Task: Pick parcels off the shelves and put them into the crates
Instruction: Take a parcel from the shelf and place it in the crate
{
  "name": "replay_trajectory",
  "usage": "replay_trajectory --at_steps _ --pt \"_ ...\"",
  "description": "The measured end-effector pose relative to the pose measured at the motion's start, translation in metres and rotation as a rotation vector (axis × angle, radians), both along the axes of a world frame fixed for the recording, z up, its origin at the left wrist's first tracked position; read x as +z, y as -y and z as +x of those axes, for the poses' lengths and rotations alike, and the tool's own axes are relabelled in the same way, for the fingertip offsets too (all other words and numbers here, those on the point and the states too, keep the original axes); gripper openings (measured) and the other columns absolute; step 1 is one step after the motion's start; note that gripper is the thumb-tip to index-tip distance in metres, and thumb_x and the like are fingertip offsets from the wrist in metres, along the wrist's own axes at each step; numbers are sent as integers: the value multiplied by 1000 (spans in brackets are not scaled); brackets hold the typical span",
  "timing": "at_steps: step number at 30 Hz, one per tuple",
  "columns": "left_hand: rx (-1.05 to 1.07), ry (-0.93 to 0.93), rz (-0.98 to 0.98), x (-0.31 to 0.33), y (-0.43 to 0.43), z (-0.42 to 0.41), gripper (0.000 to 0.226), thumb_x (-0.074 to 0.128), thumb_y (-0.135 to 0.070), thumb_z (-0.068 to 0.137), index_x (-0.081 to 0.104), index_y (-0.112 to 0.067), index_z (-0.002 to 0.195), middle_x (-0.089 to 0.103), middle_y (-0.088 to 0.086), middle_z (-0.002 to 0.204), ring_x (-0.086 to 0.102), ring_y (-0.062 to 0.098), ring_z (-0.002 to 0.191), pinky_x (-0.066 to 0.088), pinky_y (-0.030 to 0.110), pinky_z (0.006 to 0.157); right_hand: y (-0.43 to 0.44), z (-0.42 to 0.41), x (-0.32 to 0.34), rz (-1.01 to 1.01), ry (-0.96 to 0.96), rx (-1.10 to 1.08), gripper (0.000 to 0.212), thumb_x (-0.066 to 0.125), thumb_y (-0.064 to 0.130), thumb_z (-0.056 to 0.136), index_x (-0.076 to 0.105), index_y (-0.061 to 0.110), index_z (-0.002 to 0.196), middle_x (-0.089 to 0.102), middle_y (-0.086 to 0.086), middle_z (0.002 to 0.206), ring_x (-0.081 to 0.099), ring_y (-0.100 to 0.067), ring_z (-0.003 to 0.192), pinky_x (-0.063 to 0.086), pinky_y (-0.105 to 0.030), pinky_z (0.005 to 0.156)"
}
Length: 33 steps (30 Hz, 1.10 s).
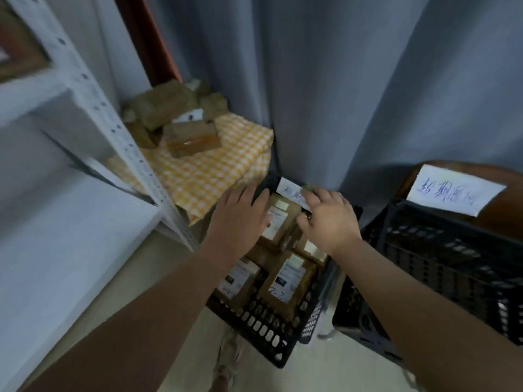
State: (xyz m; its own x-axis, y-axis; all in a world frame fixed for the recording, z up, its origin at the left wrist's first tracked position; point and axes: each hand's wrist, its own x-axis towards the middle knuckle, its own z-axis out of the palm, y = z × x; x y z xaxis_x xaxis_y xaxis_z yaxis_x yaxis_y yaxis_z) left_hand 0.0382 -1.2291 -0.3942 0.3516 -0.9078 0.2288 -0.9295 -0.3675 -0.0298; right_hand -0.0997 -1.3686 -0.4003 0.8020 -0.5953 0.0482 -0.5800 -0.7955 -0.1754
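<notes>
Together over the crate (263,326), the left hand (240,219) rests flat, fingers straight, on a parcel (283,222) while the right hand (329,222) curls at its edge, grip unclear.

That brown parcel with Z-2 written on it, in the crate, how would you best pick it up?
From straight above: the crate walls close off the sides. The parcel lies flat, label up, so I would probably clamp its two long edges, the narrower span, sliding fingers down beside the neighbouring parcel.
</notes>
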Motion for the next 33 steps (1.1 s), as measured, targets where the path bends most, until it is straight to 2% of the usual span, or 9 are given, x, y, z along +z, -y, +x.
replay_trajectory --at_steps 4,7,10,12,14,20,25,30,33 --pt "16 144 -164 93 -54 -8 45 68 -32 85 62 -8 123 60 19 125 59 38 112 49 49 93 -39 10 86 -105 154 166 53 39 45 98 41 18 143 38 -10 150 35 -28 136 25 -42 112" --pt "88 219 -208 149 -100 -2 42 58 -34 91 60 -9 126 59 18 126 56 37 115 44 48 98 -75 27 138 -142 226 261 52 40 45 98 43 18 142 40 -10 149 36 -30 134 27 -43 110" --pt "202 268 -234 195 -153 6 44 65 -31 87 60 -8 124 60 20 125 55 38 116 42 49 98 -120 48 179 -172 297 373 47 42 42 98 48 17 137 45 -8 144 43 -29 128 33 -41 104" --pt "312 283 -209 220 -191 10 47 57 -35 91 53 -10 131 54 17 134 49 36 124 37 47 103 -154 62 202 -167 358 444 43 45 38 96 53 16 132 52 -6 137 48 -29 123 36 -41 100" --pt "395 324 -233 242 -235 11 46 61 -34 89 57 -10 128 58 16 129 53 36 119 41 47 99 -194 76 225 -158 433 522 37 51 34 94 59 15 125 57 -7 129 53 -30 116 40 -42 96" --pt "604 411 -259 280 -387 6 42 72 -30 81 65 -7 116 64 19 116 61 37 105 49 45 86 -336 114 275 -132 599 734 35 54 28 94 62 10 122 62 -9 124 56 -31 113 41 -40 94" --pt "770 416 -223 293 -528 -13 41 54 -35 90 60 -9 121 57 15 128 54 35 116 43 42 94 -474 127 294 -4 653 885 28 55 25 93 66 13 116 63 -5 119 54 -28 110 38 -34 88" --pt "940 410 -194 291 -662 -43 40 60 -33 89 60 -12 123 58 12 129 56 32 114 46 38 90 -604 127 286 80 646 1005 31 49 28 95 61 17 121 58 2 127 49 -19 116 36 -31 94" --pt "1039 388 -180 292 -731 -58 43 57 -34 90 56 -15 128 54 10 134 52 30 120 44 39 96 -674 127 289 151 645 1083 32 50 27 95 61 17 123 58 2 128 49 -20 119 35 -29 93"
